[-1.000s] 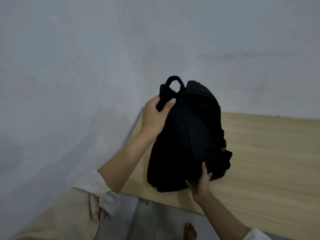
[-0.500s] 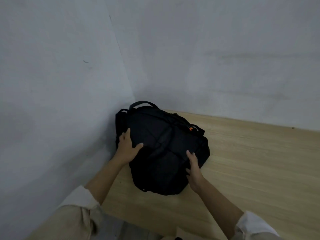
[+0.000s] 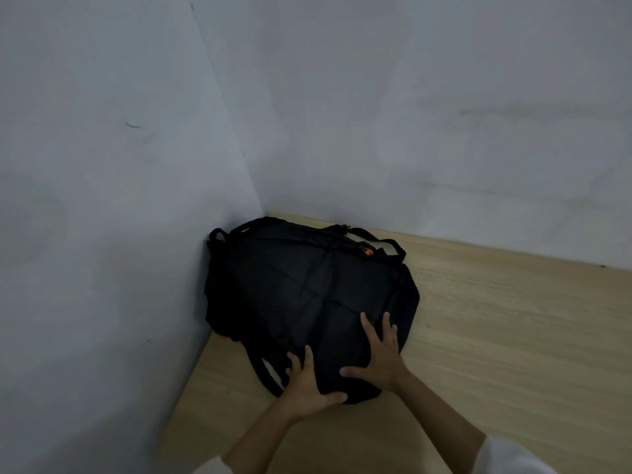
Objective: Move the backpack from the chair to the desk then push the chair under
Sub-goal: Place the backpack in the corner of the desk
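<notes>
Head view shows the black backpack point(image 3: 307, 295) lying flat on the light wooden worktop point(image 3: 496, 336), pushed into the corner at about 10 o'clock from the hands, its far side against the left wall point(image 3: 102, 234) and its top edge near the back wall point(image 3: 410, 131). Both hands rest spread on its near end: the left hand point(image 3: 309, 383) at the bag's 6 o'clock edge with fingers splayed and thumb along the bottom seam, the right hand point(image 3: 381, 357) just beside it at about 5 o'clock, palm down, fingers apart; neither clamps the fabric, they press on it. The cloth dimples and creases under the palms, so the bag looks soft and only partly filled, likely light to middling in weight, and it should slide on the smooth wood rather than roll. A shoulder strap point(image 3: 265, 369) loops out at 7 o'clock and a carry handle point(image 3: 219, 234) sits at 11 o'clock; the dim light hides the zips, apart from an orange tab point(image 3: 367, 251) at 1 o'clock. For lifting, the carry handle or strap gives the firmest hold; for nudging, flat palms suffice. The chair is out of view.
</notes>
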